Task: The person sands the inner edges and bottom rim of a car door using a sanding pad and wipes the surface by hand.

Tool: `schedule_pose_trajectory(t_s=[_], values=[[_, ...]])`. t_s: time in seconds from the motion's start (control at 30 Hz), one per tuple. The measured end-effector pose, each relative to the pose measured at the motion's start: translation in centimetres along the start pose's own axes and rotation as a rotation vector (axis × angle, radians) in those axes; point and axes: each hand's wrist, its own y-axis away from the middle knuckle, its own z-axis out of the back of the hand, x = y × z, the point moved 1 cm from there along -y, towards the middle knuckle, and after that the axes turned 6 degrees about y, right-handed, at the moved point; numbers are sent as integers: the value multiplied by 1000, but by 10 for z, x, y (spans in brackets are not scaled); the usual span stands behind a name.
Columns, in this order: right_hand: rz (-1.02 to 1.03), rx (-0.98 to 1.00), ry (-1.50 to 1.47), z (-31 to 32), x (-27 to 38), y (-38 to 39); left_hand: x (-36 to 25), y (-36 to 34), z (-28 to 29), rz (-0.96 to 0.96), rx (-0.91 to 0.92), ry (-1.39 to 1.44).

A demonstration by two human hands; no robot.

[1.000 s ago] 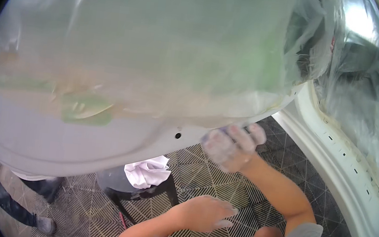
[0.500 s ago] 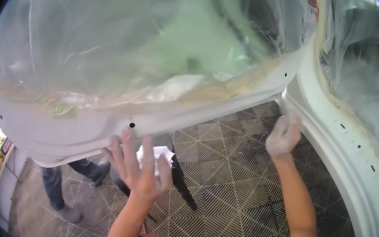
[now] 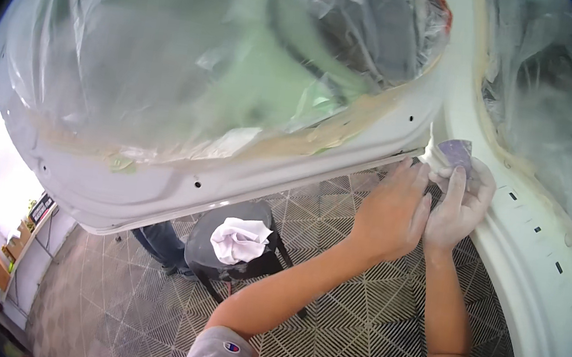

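A small purple piece of sandpaper (image 3: 455, 154) sticks up from my right hand (image 3: 460, 200), pinched between the thumb and curled fingers. White dust coats that hand. My left hand (image 3: 391, 209) lies just left of it, back turned up, fingers stretched out toward the corner where the car door meets the body; whether its fingertips touch the door edge I cannot tell. Above both hands spans the white car door (image 3: 148, 194), its inner side covered by clear plastic sheeting (image 3: 151, 55) with tape along the lower border. To the right curves the white door frame (image 3: 508, 227).
Under the door stands a dark stool (image 3: 203, 243) with a crumpled white cloth or paper (image 3: 239, 240) on it. Another person's dark-trousered leg (image 3: 163, 245) shows behind the stool. Patterned floor tiles (image 3: 325, 326) lie below. At far left is a shelf (image 3: 20, 246) with several items.
My left hand has swung right from the door's lower middle to beside my right hand. The sandpaper now shows clearly in my right hand. The view has shifted, revealing more of the stool.
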Motion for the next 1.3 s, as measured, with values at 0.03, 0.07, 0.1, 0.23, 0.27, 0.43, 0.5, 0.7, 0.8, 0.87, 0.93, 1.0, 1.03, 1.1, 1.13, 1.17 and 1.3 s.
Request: schedule_pose_trajectory(t_s=[0.03, 0.07, 0.1, 0.23, 0.27, 0.43, 0.5, 0.7, 0.8, 0.87, 0.93, 1.0, 1.03, 1.1, 1.13, 1.17, 1.3], values=[[-211, -39, -116, -3, 4, -3, -4, -3, 0, -10, 7, 6], [-421, -80, -235, -5, 6, -4, -6, -5, 3, 114, -33, 210], [-413, -94, -226, -3, 5, -4, -7, -7, 4, 239, -70, 418], [-882, 159, -545, -15, 14, 18, -1, 3, 20, 481, -117, 494], [-869, 220, -523, -21, 15, 28, 3, 8, 22, 482, -211, 434], [-767, 444, -532, -28, 21, 50, 5, 8, 49, 523, -294, 648], [-806, 522, -511, -30, 23, 51, 8, 12, 59, 504, -259, 537], [-512, 591, -120, -41, 18, 58, -3, 12, 97, -325, -156, -432], [-554, 750, 57, -38, 26, 55, 1, 23, 107, -345, -179, -429], [-499, 749, 108, -42, 21, 62, 7, 37, 114, -219, -246, -232], [-450, 754, 172, -43, 17, 67, 6, 56, 121, -96, -183, -184], [-347, 675, 128, -44, 19, 66, -2, 78, 124, 191, -153, -77], [-359, 680, 125, -46, 16, 70, -4, 90, 125, 202, -149, -81], [-330, 798, -170, -52, 13, 78, 1, 113, 125, 598, -291, 296], [-340, 808, -179, -52, 15, 79, 3, 118, 120, 664, -289, 306], [-317, 998, -205, -52, 19, 80, 9, 125, 120, 708, -272, 390], [-454, 1185, -255, -55, 16, 94, 15, 116, 113, 827, -352, 283]])
